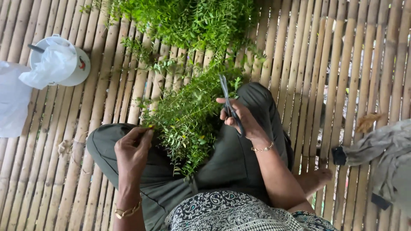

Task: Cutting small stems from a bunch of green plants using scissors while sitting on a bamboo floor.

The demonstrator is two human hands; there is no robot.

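Note:
I sit cross-legged on a bamboo slat floor (342,64). A bundle of small-leaved green sprigs (184,119) lies across my lap. My left hand (132,152) pinches the stem ends of that bundle at its left side. My right hand (239,117) holds a pair of dark scissors (227,96), blades closed and pointing away from me, just right of the sprigs. A larger heap of the same greenery (188,21) lies on the floor ahead.
A white bucket with a plastic bag in it (60,60) stands at the far left, beside a white sack (10,98). Grey cloth (381,158) and a dry leaf (368,122) lie at the right. My bare foot (314,177) rests near it.

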